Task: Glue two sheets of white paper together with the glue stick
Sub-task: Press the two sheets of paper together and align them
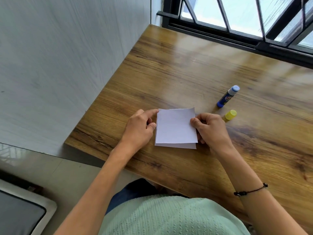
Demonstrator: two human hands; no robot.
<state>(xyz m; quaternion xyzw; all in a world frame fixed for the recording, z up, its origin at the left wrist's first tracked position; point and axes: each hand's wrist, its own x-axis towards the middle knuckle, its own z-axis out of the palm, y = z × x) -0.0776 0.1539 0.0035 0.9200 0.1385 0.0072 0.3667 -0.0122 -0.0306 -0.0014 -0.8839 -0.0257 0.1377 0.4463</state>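
Observation:
Two square sheets of white paper lie stacked on the wooden table [194,70]. The top sheet [176,127] sits slightly askew over the bottom sheet [177,146], whose near edge shows below it. My right hand [211,131] pinches the right edge of the top sheet between thumb and fingers. At the left edge rests my left hand [140,128], its index fingertip touching the far left corner. The blue glue stick [227,96] lies uncapped to the right, beyond the paper. Its yellow cap [230,114] stands just beside my right hand.
A grey wall runs along the table's left edge. A black-framed window with bars lines the far side. Low at the left, on the floor, is a grey cushioned seat [20,212]. A black cord bracelet [250,190] circles my right wrist.

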